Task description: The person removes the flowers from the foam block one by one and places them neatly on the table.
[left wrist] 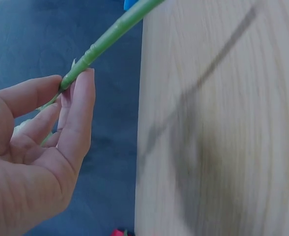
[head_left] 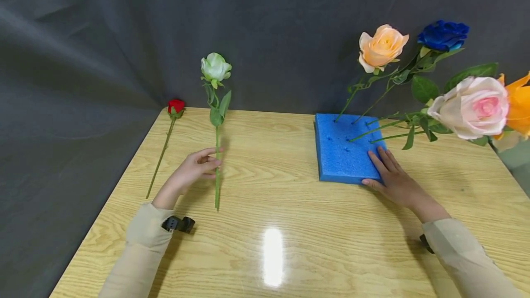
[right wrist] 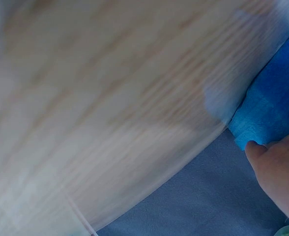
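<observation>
My left hand (head_left: pixel 194 169) pinches the green stem of a pale green-white rose (head_left: pixel 216 66) between thumb and fingertips, with the bloom pointing up and away. Close up in the left wrist view, the stem (left wrist: pixel 110 37) runs between the thumb and fingers. On the right, a blue foam block (head_left: pixel 339 164) lies on the table. My right hand (head_left: pixel 391 176) rests on its near right corner, fingers extended over the top and thumb at the front edge. A peach rose (head_left: pixel 383 47), a blue rose (head_left: pixel 444 36) and a pink rose (head_left: pixel 472 107) rise from the block.
A red rose (head_left: pixel 175 106) lies on the wooden table (head_left: pixel 265 160) left of my left hand. Beside the pink rose, an orange flower (head_left: pixel 519 105) leans out at the right edge. Several small holes show in the foam. A dark cloth (head_left: pixel 265 36) hangs behind the table.
</observation>
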{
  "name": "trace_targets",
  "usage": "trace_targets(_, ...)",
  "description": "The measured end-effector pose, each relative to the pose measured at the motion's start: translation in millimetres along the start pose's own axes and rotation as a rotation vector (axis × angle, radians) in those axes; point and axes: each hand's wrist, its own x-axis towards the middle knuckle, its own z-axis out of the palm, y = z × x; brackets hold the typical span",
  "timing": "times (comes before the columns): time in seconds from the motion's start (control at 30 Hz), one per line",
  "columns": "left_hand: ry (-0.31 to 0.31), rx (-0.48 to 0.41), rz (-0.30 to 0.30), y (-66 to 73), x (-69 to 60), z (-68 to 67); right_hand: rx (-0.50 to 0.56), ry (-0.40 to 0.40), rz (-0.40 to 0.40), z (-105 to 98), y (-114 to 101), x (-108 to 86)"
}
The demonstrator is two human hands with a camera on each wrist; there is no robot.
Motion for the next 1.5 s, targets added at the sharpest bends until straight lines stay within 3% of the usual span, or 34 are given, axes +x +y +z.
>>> trace_targets(0.73,0.024,0.057,-0.086,-24.0,-15.7,-33.7,-0.007,-0.025,0.020,-2,-3,0.2)
trace_targets(1.5,0.017,0.086,-0.168,-44.8,-27.6,-55.5,-0.008,-0.014,0.010,-2,-2,-0.5)
